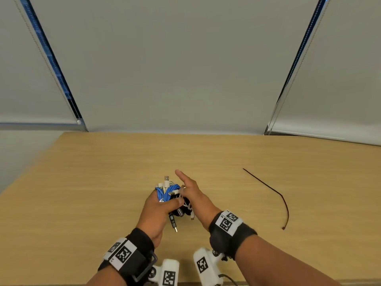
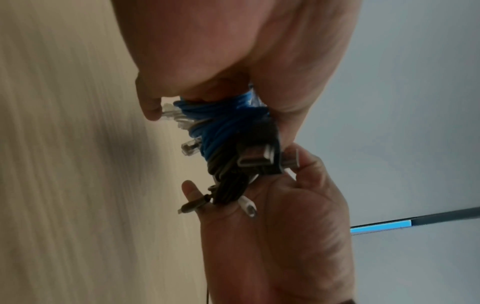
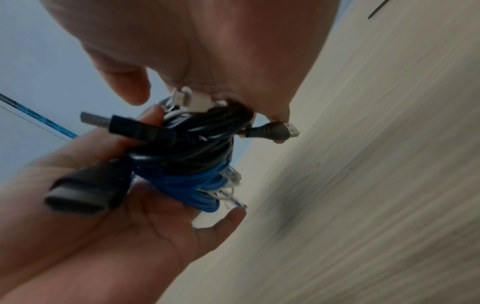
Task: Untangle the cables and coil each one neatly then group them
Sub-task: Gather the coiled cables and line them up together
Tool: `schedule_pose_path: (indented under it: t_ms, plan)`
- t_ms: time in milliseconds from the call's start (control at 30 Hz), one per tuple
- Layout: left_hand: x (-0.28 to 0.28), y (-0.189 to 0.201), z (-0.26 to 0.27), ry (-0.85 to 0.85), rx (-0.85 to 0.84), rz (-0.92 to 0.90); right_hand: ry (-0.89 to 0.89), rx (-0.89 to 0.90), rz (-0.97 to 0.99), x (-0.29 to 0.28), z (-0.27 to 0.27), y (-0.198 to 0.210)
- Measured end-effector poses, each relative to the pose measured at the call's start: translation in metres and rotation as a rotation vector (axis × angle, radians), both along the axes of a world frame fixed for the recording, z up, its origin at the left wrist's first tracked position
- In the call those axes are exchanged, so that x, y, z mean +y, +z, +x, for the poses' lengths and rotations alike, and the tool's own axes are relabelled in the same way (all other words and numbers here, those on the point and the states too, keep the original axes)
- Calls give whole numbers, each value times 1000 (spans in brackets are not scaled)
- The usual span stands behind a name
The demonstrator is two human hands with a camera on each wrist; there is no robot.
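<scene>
My left hand [image 1: 157, 208] grips a bundle of coiled cables [image 1: 168, 191] just above the wooden table [image 1: 103, 172], thumb across its front. The bundle holds a blue network cable [image 3: 187, 185], black cables [image 3: 202, 148] and a white cable [image 3: 194, 100]. My right hand [image 1: 192, 194] holds the bundle's right side, thumb and lower fingers curled on it, index finger pointing straight ahead. A black HDMI plug [image 3: 83, 191] and a black USB plug [image 3: 135, 127] stick out over my left palm. In the left wrist view the bundle [image 2: 226, 127] sits between both hands.
A loose black cable tie [image 1: 274, 191] lies on the table to the right of my hands; its tip [image 3: 376, 10] shows in the right wrist view. Grey roller blinds [image 1: 185, 69] hang behind the table's far edge.
</scene>
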State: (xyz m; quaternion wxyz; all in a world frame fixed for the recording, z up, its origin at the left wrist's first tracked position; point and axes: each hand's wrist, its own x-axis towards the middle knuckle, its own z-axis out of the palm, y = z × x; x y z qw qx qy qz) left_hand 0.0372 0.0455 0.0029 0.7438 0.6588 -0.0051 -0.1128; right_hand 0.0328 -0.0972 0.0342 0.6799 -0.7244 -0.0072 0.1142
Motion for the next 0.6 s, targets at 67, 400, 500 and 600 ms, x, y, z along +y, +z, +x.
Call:
schedule_pose_path:
  t_ms: [67,400,500,600]
  plan:
    - [-2,0,2,14,6,16,60,16,2,-4,3,-5]
    - [11,2,17,87,-8,68,-475,257,-1101,-188,48,-50]
    - [16,0,18,94,-7,87,-499,447,-1215,-218,40,-68]
    - [17,-2,19,91,-3,97,-489,499,-1269,-222,33,-83]
